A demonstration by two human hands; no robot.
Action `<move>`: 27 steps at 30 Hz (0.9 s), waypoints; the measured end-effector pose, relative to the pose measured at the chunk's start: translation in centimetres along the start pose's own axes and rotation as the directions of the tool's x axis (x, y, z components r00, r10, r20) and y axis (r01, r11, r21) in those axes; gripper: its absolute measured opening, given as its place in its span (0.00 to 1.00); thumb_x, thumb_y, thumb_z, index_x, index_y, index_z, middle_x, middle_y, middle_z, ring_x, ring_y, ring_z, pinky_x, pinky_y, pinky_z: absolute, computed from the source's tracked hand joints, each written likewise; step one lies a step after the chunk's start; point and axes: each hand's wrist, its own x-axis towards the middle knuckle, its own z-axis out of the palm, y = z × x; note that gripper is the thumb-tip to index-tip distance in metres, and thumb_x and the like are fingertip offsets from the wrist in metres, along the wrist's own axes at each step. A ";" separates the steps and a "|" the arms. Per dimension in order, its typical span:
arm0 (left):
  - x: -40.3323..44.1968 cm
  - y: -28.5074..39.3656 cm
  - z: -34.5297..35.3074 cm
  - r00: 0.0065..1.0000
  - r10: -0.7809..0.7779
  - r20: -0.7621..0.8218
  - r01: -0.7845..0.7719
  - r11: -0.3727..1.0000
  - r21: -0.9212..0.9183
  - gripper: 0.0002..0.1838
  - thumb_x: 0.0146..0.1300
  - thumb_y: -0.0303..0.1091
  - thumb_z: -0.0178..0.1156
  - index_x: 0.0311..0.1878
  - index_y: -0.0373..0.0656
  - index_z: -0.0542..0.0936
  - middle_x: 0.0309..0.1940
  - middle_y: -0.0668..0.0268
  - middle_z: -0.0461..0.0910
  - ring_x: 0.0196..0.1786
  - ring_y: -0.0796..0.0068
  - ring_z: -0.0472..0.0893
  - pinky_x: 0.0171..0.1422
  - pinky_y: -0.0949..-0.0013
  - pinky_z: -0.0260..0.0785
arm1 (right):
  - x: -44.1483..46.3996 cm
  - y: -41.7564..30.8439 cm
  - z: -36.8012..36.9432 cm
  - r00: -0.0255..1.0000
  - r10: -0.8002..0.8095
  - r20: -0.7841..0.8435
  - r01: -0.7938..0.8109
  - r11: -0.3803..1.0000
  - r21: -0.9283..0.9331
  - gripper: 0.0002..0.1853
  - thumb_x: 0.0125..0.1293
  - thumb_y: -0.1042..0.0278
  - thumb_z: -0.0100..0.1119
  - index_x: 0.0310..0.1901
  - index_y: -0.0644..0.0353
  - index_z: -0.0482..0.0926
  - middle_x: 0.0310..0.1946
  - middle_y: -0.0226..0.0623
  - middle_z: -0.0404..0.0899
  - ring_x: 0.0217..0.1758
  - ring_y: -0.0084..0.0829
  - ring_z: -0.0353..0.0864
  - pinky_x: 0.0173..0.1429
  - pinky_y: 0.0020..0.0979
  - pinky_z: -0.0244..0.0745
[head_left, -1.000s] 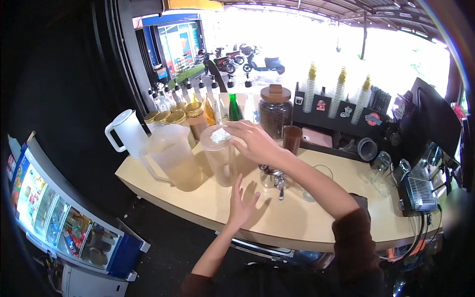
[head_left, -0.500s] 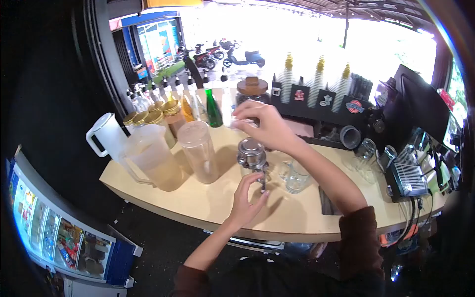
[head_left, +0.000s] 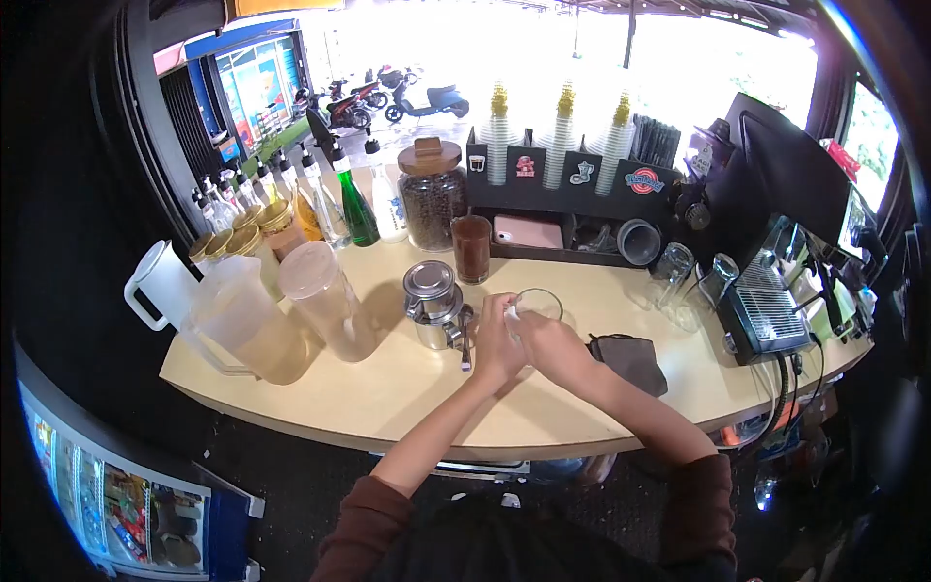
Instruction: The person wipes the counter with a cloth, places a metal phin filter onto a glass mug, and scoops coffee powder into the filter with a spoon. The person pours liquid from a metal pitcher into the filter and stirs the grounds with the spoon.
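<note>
My left hand (head_left: 498, 344) and my right hand (head_left: 560, 351) meet at the near side of a clear glass mug (head_left: 545, 299), fingers closed together. A small white piece (head_left: 512, 312) shows between the fingertips; its kind is too small to tell. Part of the mug is hidden behind my hands. Left of them stands a metal drip coffee filter (head_left: 433, 296) with its lid on, over a metal cup. A spoon (head_left: 466, 339) lies close beside it. Behind is a glass of brown drink (head_left: 472, 250).
Plastic pitchers (head_left: 254, 325) and a tall lidded container (head_left: 330, 301) stand left. Pump bottles, a green bottle (head_left: 359, 209) and a coffee bean jar (head_left: 433, 199) line the back. A black organizer (head_left: 572, 175) holds stacked cups. A dark cloth (head_left: 632, 364) lies right.
My right hand has come down from above the filter to meet my left hand, which has moved right, at the glass mug. The view has shifted right.
</note>
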 end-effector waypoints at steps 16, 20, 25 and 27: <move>-4.7 0.9 2.2 1.000 0.004 -0.019 -0.005 0.999 -0.053 0.47 0.44 0.37 0.71 0.62 0.34 0.54 0.58 0.46 0.59 0.61 0.48 0.62 0.63 0.51 0.54 | -1.3 -0.6 -2.3 0.946 0.325 -0.014 -0.280 0.835 0.474 0.08 0.60 0.75 0.56 0.41 0.63 0.74 0.35 0.54 0.80 0.37 0.56 0.79 0.41 0.43 0.75; -2.8 1.5 1.9 0.984 -0.148 0.097 0.165 0.965 -0.202 0.41 0.41 0.38 0.74 0.57 0.34 0.63 0.49 0.53 0.72 0.52 0.60 0.73 0.56 0.61 0.64 | -1.8 -0.3 -2.5 0.979 0.201 -0.046 -0.166 0.900 0.403 0.07 0.62 0.77 0.56 0.41 0.65 0.74 0.34 0.49 0.81 0.36 0.47 0.83 0.41 0.37 0.77; -3.0 0.8 1.2 0.982 -0.108 0.152 0.160 0.908 -0.388 0.37 0.39 0.38 0.76 0.53 0.36 0.70 0.45 0.61 0.75 0.49 0.72 0.75 0.55 0.68 0.67 | -1.6 3.0 -6.4 0.819 0.494 -0.293 -0.032 0.548 0.836 0.06 0.67 0.76 0.52 0.44 0.65 0.76 0.37 0.36 0.80 0.42 0.24 0.80 0.49 0.24 0.75; -3.1 1.0 0.7 0.951 0.005 0.308 0.167 0.832 -0.528 0.37 0.41 0.36 0.75 0.55 0.37 0.69 0.44 0.62 0.75 0.50 0.75 0.75 0.56 0.69 0.67 | -1.2 3.6 -6.4 0.840 0.506 -0.196 -0.100 0.500 0.860 0.08 0.67 0.75 0.53 0.45 0.65 0.75 0.39 0.37 0.80 0.43 0.24 0.80 0.50 0.25 0.75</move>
